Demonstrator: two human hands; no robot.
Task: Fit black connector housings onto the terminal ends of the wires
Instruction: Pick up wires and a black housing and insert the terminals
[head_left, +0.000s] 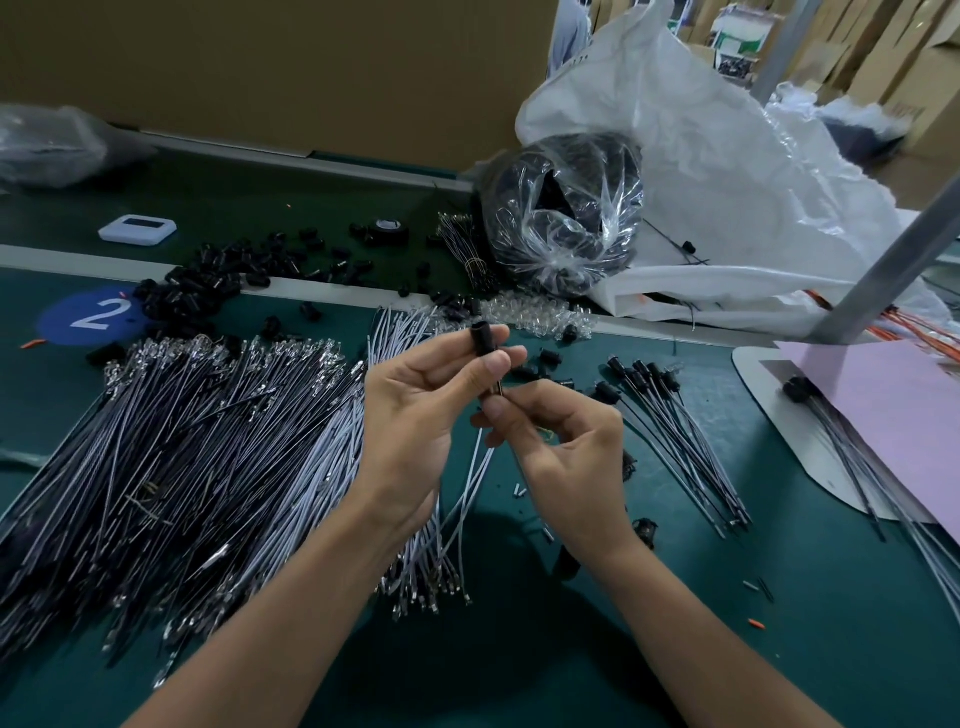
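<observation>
Green-matted workbench (675, 597) under a brown cardboard wall (260, 67), stock within reach: heap of black and white terminal-tipped wires (182, 441) on your left, small black plastic housings (208, 275) scattered behind it, housed leads (670, 415) fanned to the right, which reads as a left-to-right flow. Your left hand (415, 415) pinches one black cylindrical connector housing (480, 338) between thumb and fingertips, raised above the bench, lower mouth facing your right hand (566, 447). That hand's thumb and forefinger grip the thin white wires (474, 467) just below it, close to the terminals, probably to keep them stiff for the push
</observation>
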